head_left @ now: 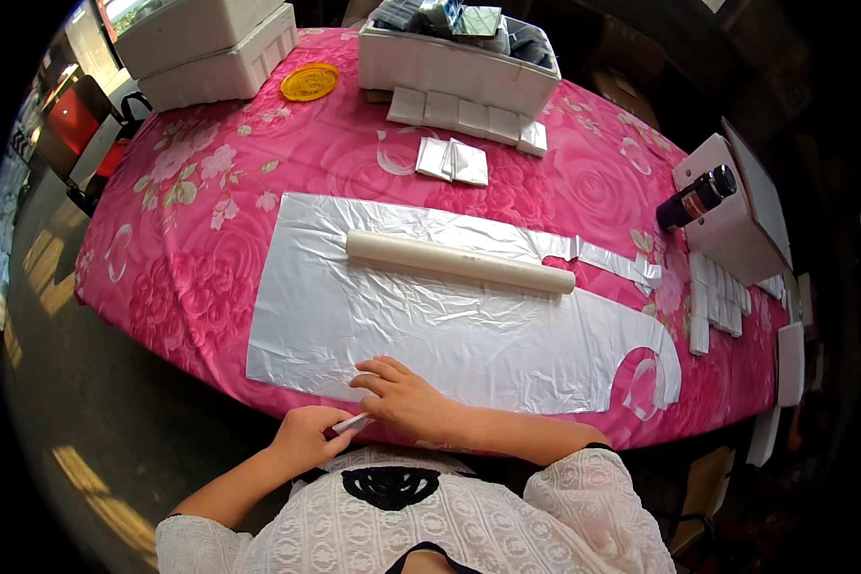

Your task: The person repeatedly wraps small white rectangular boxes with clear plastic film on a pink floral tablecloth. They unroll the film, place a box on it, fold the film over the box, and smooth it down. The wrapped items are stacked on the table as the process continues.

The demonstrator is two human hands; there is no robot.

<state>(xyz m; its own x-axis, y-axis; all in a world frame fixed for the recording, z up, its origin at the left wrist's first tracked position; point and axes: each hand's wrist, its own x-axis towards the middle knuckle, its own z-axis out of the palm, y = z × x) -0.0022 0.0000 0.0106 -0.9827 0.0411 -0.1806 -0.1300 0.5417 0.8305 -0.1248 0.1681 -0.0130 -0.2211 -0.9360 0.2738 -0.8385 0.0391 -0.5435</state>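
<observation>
At the table's near edge, my left hand (308, 438) pinches a small white folded piece (352, 423); its exact kind is hard to make out. My right hand (404, 400) is just beside it, its fingers spread and partly bent over the near edge of a silvery plastic bag (306, 306). That bag lies flat and creased, with its handle strips toward the right. Across its upper part rests a cream-coloured tube (459, 261). Whether my right hand touches the white piece cannot be told.
Beyond the bag are small folded silvery packets (452, 161) and a white foam box (450, 67) of packages. Stacked foam boxes (210, 57) and a yellow disc (309, 82) stand far left. A dark bottle (695, 198), an open box (737, 206) and folded bundles (714, 298) sit right.
</observation>
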